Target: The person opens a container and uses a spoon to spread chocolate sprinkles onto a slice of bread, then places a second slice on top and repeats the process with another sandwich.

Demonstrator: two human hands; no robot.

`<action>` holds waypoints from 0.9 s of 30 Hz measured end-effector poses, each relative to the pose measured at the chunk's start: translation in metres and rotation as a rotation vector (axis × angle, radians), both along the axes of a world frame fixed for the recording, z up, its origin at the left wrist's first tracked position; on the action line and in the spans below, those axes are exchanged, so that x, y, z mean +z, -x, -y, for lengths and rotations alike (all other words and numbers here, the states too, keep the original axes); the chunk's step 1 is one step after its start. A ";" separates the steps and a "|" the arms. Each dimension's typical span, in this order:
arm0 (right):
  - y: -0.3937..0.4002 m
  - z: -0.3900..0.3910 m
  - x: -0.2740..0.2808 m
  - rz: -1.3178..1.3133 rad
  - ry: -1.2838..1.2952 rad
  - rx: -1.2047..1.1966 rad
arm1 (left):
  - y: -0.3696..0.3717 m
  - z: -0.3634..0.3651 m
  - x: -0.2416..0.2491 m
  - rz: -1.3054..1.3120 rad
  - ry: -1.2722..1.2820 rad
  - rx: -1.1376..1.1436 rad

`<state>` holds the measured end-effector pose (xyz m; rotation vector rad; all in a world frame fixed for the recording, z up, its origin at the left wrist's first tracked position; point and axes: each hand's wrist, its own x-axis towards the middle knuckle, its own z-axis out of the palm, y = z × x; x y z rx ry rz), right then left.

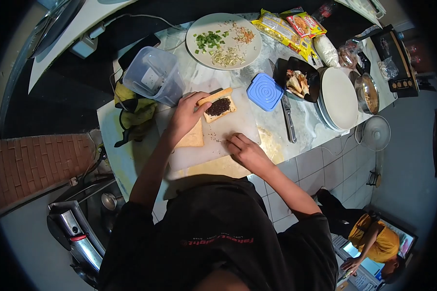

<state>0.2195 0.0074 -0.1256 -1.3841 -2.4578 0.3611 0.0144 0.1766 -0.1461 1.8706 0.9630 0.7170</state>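
On a white cutting board (179, 157), a slice of bread (220, 107) carries a heap of dark chocolate sprinkles, with a strip of bread raised along its far side. My left hand (185, 116) grips this bread at its left edge, thumb near the sprinkles. Another piece of bread (193, 136) lies flat under my left wrist. My right hand (247, 153) rests low at the board's right side, its fingers curled together beside scattered crumbs; what they pinch, if anything, is hidden. A blue lid (265, 92) lies right of the board, and a clear plastic container (153, 75) stands behind my left hand.
A plate (199, 58) of chopped vegetables sits at the back. Rightward are a knife (289, 121), a black bowl (308, 65) of food scraps, stacked plates (340, 97) and yellow packets (286, 34). Bananas (136, 114) lie left. Another person (374, 237) is at lower right.
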 end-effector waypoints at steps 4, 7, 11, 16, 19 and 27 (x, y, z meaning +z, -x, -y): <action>0.005 -0.001 -0.002 -0.032 0.017 -0.037 | -0.001 0.000 0.000 -0.009 -0.008 0.001; 0.007 -0.001 -0.001 -0.068 0.039 -0.065 | 0.000 0.000 -0.002 0.001 0.002 -0.011; 0.010 -0.001 -0.005 -0.004 0.018 -0.074 | 0.000 0.000 -0.003 -0.004 -0.006 -0.006; 0.011 0.001 -0.004 -0.008 0.020 -0.108 | 0.000 -0.001 -0.002 -0.015 0.006 -0.005; 0.011 0.000 -0.003 -0.019 0.009 -0.114 | 0.000 -0.001 -0.003 0.008 0.019 -0.006; 0.015 -0.002 -0.002 0.083 0.113 -0.117 | 0.000 -0.002 -0.003 0.001 -0.007 -0.014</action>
